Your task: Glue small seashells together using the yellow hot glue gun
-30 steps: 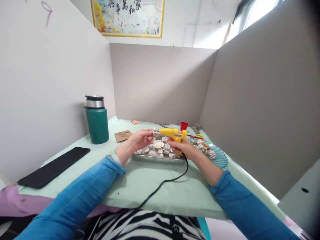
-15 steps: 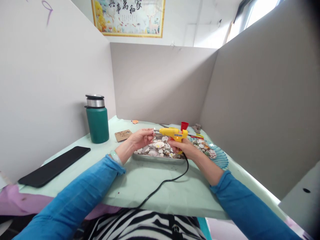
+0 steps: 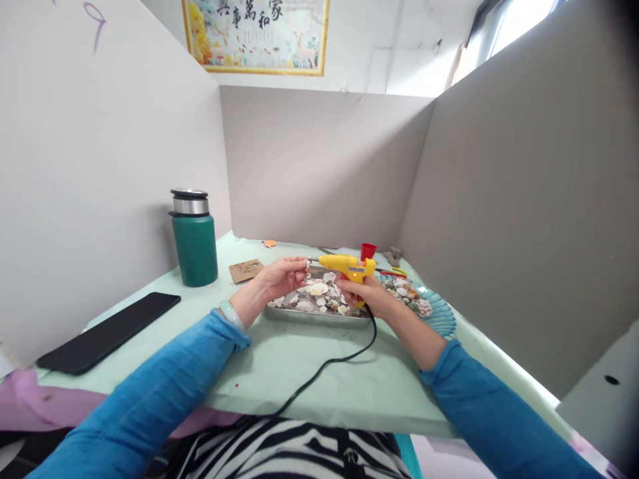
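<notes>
My right hand [image 3: 367, 293] is wrapped round the handle of a yellow glue gun [image 3: 344, 265], whose metal nozzle points left. My left hand [image 3: 284, 276] pinches a small white piece, perhaps a shell [image 3: 308, 264], right at the nozzle tip; whether they touch I cannot tell. Below both hands lies a metal tray [image 3: 319, 319] with shells [image 3: 317, 289] spread in it. A black cord [image 3: 324, 366] runs from the glue gun's handle down to the table's front edge.
A blue shell-shaped plate [image 3: 444, 316] with pebbles and shells sits to the right. Behind are a red cup [image 3: 368, 251] and scissors [image 3: 394, 272]. On the left stand a green bottle [image 3: 194, 246], a brown card [image 3: 245, 270] and a black flat pad [image 3: 112, 331]. Grey partitions [image 3: 324, 159] enclose the table.
Both hands hold nearly the same pose. The glue gun and the small white piece have shifted only very slightly.
</notes>
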Action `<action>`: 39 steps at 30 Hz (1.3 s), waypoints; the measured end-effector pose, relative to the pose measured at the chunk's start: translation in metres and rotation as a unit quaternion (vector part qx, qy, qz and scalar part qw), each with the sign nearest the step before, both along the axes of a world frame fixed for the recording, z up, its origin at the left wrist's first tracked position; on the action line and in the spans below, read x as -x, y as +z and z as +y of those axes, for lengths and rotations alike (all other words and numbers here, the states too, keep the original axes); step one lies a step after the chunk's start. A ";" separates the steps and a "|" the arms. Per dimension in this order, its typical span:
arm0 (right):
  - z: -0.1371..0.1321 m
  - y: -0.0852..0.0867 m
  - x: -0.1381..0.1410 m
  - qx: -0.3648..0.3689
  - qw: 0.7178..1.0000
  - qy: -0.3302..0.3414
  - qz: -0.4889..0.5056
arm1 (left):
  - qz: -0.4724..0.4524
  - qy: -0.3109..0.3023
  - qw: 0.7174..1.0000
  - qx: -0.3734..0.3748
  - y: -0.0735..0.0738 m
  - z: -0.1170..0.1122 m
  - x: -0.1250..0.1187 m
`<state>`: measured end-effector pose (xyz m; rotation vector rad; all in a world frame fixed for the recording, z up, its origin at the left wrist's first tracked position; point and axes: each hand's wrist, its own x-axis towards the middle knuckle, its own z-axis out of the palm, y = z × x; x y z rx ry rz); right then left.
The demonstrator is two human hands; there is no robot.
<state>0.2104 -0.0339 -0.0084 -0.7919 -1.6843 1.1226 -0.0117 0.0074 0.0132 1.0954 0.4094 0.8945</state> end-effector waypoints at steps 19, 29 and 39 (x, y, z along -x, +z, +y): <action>-0.001 0.000 -0.001 -0.004 0.999 0.033 -0.003 | 0.000 0.015 1.000 0.014 0.002 -0.002 -0.001; 0.003 -0.004 -0.002 0.012 0.999 0.025 0.016 | -0.009 0.019 1.000 0.017 0.000 -0.001 -0.002; 0.004 -0.005 -0.002 0.020 0.999 0.029 0.004 | -0.025 0.018 0.999 0.034 -0.002 0.002 -0.002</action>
